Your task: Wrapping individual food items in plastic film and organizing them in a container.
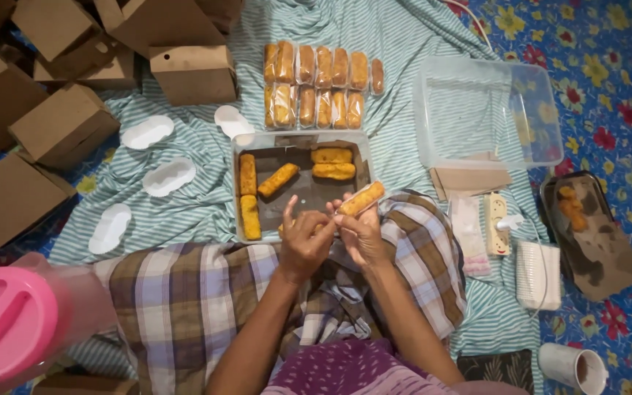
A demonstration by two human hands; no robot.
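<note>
The person sits on the floor with a checked cloth (184,292) over the lap, both hands raised just in front of a shallow plastic tray (237,190). The right hand (363,234) is closed around one end of a golden fried roll (362,197), which sticks up and to the right, seemingly already inside a thin clear wrapper. The left hand (305,241) meets it from the other side, fingers pinched at the roll's lower end with the index finger lifted; whether it grips the roll itself or only the wrapper edge I cannot tell. Judging by how things lie, the wrapping looks more than half done: two rows of wrapped rolls (323,84) lie side by side on the striped sheet (184,197) beyond the tray, while only five bare rolls (279,179) are left on the tray's brown paper. To the left sit folded cardboard boxes (60,124) and several small white paper trays (148,132), none of them holding rolls yet. To the right stand an empty clear tub (550,110), a white power strip (497,223) and a dark tray (608,271) with a few pieces on it. A pink lid (5,322) shows at the lower left
</note>
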